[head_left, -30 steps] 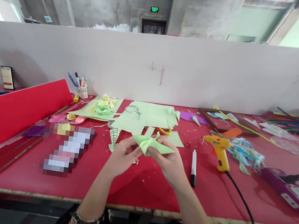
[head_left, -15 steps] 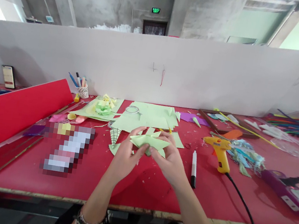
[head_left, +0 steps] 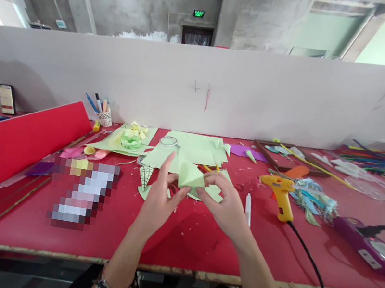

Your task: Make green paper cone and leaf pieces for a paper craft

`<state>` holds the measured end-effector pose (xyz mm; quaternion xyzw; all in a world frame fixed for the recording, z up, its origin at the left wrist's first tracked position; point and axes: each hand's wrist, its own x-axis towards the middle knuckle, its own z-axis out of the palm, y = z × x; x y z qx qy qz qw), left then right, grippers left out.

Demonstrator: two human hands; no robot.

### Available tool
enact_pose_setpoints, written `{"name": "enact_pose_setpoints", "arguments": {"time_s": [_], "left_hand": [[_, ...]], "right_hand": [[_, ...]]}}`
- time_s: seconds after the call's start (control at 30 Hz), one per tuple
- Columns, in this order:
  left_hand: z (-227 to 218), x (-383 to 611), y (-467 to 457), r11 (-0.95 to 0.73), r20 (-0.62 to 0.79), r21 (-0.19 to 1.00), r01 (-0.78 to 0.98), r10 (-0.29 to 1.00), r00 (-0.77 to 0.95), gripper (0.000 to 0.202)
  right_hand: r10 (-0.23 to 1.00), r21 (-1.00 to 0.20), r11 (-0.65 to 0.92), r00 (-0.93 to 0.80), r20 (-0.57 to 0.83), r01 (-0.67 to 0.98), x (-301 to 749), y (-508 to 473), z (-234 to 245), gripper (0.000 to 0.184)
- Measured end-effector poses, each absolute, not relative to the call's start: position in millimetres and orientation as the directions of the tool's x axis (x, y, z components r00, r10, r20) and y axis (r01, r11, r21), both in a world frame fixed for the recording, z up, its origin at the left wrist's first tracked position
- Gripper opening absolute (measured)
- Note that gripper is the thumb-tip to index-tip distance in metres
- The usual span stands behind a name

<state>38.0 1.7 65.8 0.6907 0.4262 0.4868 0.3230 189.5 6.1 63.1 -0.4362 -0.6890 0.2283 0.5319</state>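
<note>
Both hands hold a folded piece of light green paper (head_left: 190, 177) just above the red table (head_left: 199, 242). My left hand (head_left: 162, 197) pinches its left side, with the forefinger raised behind the paper. My right hand (head_left: 228, 208) grips its right side with fingers and thumb. Behind the hands lie more light green paper sheets (head_left: 191, 151) and yellow-handled scissors (head_left: 210, 169), partly hidden by the folded piece.
A yellow glue gun (head_left: 281, 194) with a black cord and a white marker (head_left: 248, 209) lie right of my hands. A purple power strip (head_left: 370, 242) lies far right. A red board (head_left: 13, 145) leans at the left, near a pen cup (head_left: 105, 115). A white partition (head_left: 201, 87) stands behind.
The folded green paper has been turned and raised between the hands, from lying flat to standing more upright. My left forefinger now sticks up behind it.
</note>
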Motion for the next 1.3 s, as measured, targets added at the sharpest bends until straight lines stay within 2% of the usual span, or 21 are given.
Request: {"name": "enact_pose_setpoints", "arguments": {"time_s": [0.07, 0.17, 0.23, 0.37, 0.5, 0.63, 0.8, 1.13, 1.3], "left_hand": [[65.7, 37.3, 1.6, -0.472, 0.445, 0.834, 0.285, 0.882, 0.157, 0.057], [66.0, 35.4, 2.5, -0.51, 0.492, 0.774, 0.376, 0.857, 0.15, 0.03], [66.7, 34.4, 3.2, -0.513, 0.499, 0.738, 0.438, 0.852, 0.157, 0.021], [68.5, 35.1, 3.2, -0.528, 0.505, 0.731, 0.433, 0.845, 0.178, 0.021], [69.2, 36.1, 2.8, -0.508, 0.482, 0.784, 0.356, 0.86, 0.166, 0.021], [68.6, 34.4, 4.6, -0.418, 0.412, 0.877, 0.239, 0.908, 0.077, 0.019], [69.4, 32.9, 4.8, -0.356, 0.355, 0.914, 0.193, 0.934, 0.039, 0.018], [69.2, 33.5, 3.9, -0.45, 0.445, 0.83, 0.33, 0.89, 0.094, 0.016], [67.4, 32.7, 5.1, -0.458, 0.433, 0.831, 0.316, 0.889, 0.148, 0.017]], "right_hand": [[0.847, -0.777, 0.514, -0.072, 0.527, 0.364, 187.8, 5.0, 63.7, 0.01], [0.869, -0.798, 0.476, -0.057, 0.492, 0.369, 185.1, 3.3, 64.1, 0.015], [0.872, -0.827, 0.472, -0.026, 0.488, 0.305, 184.2, 2.5, 64.0, 0.012], [0.876, -0.869, 0.482, -0.063, 0.478, 0.109, 185.0, 2.7, 63.1, 0.021], [0.903, -0.906, 0.412, -0.177, 0.391, 0.098, 186.3, 3.4, 62.5, 0.015], [0.926, -0.927, 0.373, -0.083, 0.369, 0.048, 186.8, 3.9, 63.0, 0.016], [0.939, -0.937, 0.343, 0.0, 0.344, 0.072, 187.5, 3.4, 64.2, 0.012], [0.932, -0.933, 0.341, 0.088, 0.351, 0.112, 187.6, 5.2, 61.5, 0.02], [0.917, -0.907, 0.386, 0.034, 0.397, 0.171, 190.3, 7.0, 60.7, 0.022]]}}
